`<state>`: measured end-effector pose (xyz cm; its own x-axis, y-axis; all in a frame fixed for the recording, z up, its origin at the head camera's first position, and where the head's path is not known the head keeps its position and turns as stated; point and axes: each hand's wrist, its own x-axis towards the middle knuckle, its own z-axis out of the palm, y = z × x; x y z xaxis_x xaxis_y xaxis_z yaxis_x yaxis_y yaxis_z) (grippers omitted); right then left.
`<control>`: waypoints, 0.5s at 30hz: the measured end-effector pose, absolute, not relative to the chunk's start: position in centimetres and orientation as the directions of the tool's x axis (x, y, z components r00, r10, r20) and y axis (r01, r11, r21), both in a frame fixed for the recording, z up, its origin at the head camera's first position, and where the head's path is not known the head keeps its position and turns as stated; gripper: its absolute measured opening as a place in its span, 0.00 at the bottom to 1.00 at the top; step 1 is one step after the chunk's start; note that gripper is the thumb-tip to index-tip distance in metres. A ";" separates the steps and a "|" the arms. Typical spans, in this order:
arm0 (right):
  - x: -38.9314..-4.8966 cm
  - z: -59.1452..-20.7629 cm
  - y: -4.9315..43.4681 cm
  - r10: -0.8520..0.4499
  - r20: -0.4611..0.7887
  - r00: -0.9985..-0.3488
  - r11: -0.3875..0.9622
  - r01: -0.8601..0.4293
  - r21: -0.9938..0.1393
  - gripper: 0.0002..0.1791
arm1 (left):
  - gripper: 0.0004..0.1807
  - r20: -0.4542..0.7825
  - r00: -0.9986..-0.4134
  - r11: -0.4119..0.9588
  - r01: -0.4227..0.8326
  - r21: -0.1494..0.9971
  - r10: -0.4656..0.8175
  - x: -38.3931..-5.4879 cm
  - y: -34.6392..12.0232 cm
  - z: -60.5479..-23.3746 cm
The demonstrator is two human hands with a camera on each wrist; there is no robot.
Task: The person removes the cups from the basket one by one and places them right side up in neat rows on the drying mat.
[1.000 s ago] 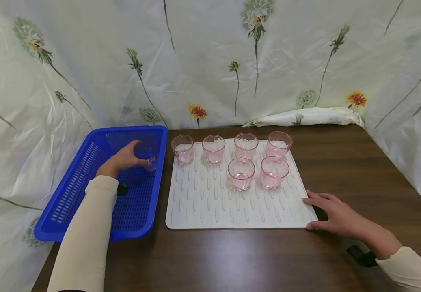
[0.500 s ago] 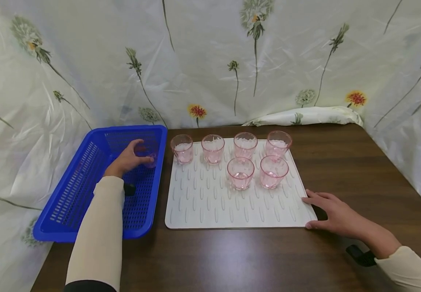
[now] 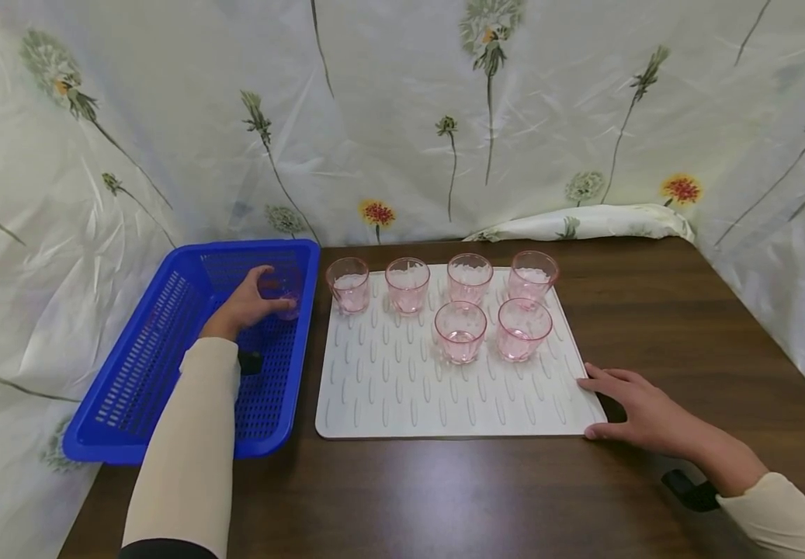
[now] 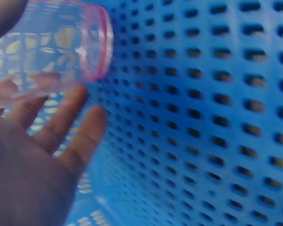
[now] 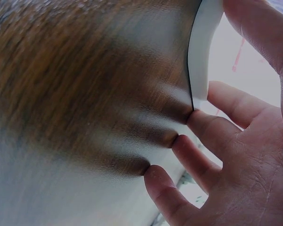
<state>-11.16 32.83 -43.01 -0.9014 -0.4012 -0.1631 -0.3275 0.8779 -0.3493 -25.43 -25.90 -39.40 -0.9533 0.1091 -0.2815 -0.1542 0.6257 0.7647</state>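
My left hand (image 3: 240, 307) reaches into the blue plastic basket (image 3: 299, 373) on the left and grips a clear pink drinking glass (image 3: 290, 304) between thumb and fingers. Close up in the left wrist view, the pink rim of that glass (image 4: 96, 44) is near the perforated basket wall (image 4: 193, 99). At the front right corner of the white ribbed mat (image 3: 402, 415), my right hand (image 3: 647, 411) touches the edge with thumb and index finger spread. Its other fingertips rest on the tabletop in the right wrist view.
Several pink glasses stand upright on the mat: a back row, including the leftmost glass (image 3: 349, 287), and two in front, such as the right one (image 3: 523, 332). A flowered plastic sheet (image 3: 402, 116) hangs behind the brown table (image 3: 437, 497).
My left hand has shifted slightly right and its forearm has swung right inside the basket, staying at the glass. In the last half second it is nearly still; my right hand has stayed put.
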 end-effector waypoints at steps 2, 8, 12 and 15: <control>-11.1 -43.1 32.8 -0.403 -0.161 -0.901 0.876 -0.329 -0.353 0.46 | 0.52 -0.288 -0.952 0.642 -0.155 0.751 0.107 -25.3 -25.9 -39.0; -11.1 -43.1 32.7 -0.402 -0.165 -0.900 0.876 -0.326 -0.356 0.46 | 0.54 -0.269 -0.961 0.701 -0.151 0.697 0.061 -24.7 -26.7 -36.6; -11.1 -43.0 32.8 -0.396 -0.172 -0.902 0.879 -0.318 -0.355 0.46 | 0.56 -0.224 -0.975 0.662 -0.167 0.731 0.002 -24.5 -27.0 -34.6; -11.1 -43.0 32.9 -0.393 -0.177 -0.902 0.881 -0.314 -0.355 0.47 | 0.56 -0.177 -0.984 0.632 -0.155 0.760 -0.028 -24.4 -27.0 -33.2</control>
